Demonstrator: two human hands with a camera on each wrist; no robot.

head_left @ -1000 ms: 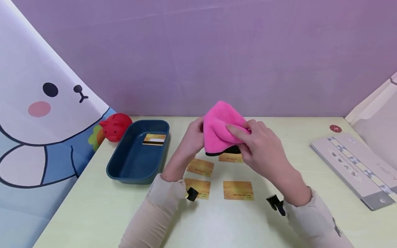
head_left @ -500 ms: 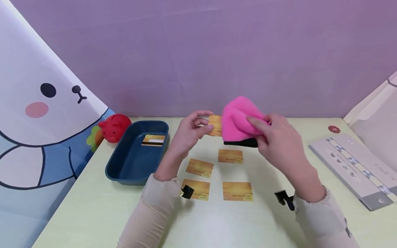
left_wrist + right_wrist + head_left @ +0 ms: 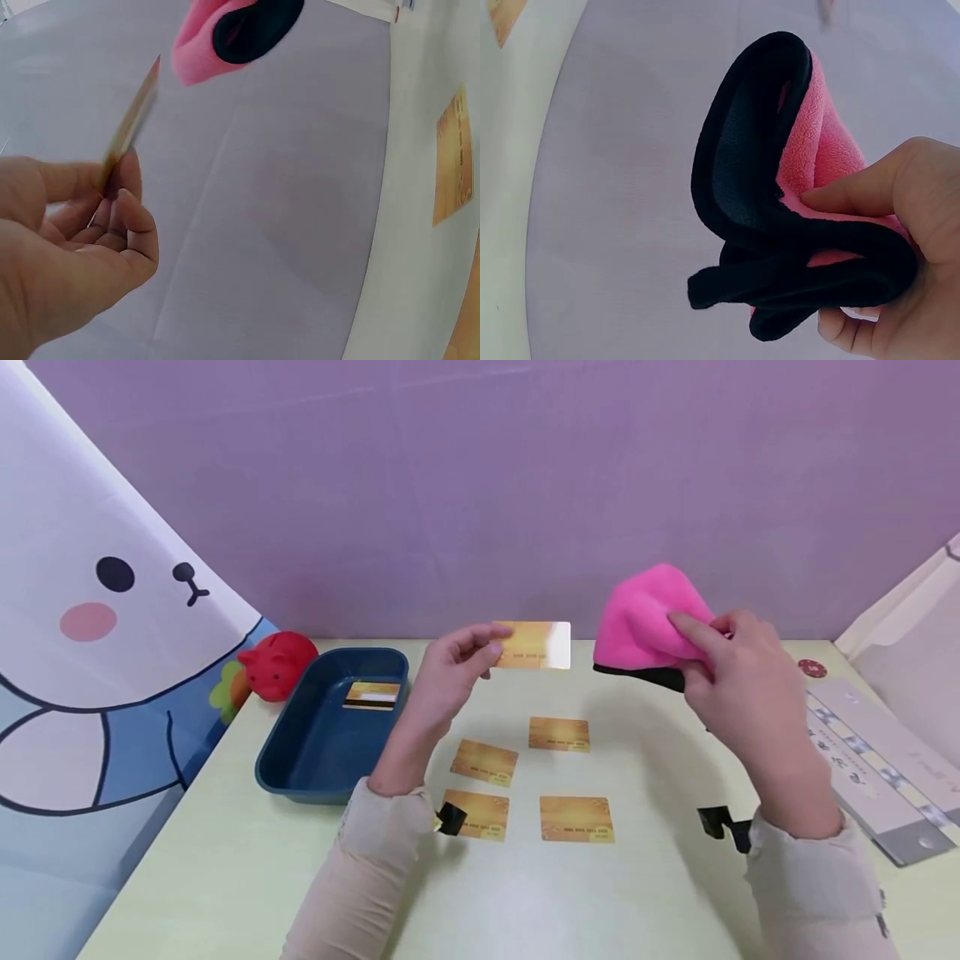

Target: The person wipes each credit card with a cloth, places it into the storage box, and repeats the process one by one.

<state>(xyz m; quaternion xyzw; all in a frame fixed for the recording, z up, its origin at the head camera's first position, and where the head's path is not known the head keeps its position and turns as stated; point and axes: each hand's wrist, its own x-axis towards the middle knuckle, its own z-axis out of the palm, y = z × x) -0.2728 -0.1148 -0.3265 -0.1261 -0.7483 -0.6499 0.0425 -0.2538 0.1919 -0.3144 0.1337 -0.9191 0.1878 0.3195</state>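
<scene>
Left hand [image 3: 447, 677] pinches one end of a gold card [image 3: 528, 645] above the worktop [image 3: 525, 902]; the right hand [image 3: 750, 697] grips a black-trimmed pink cloth [image 3: 645, 622]. Inside the blue tray [image 3: 326, 747], one striped card [image 3: 371, 689] lies toward the far end; a red piggy bank [image 3: 279, 667] stands just beside. Four more cards [image 3: 558, 733] lie on the worktop.

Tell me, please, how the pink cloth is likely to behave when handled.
The pink cloth is probably floppy, since it bunches into folds in the right hand. Its fuzzy surface suggests it would not slip easily. With only fabric showing, it seems unlikely to break.
</scene>
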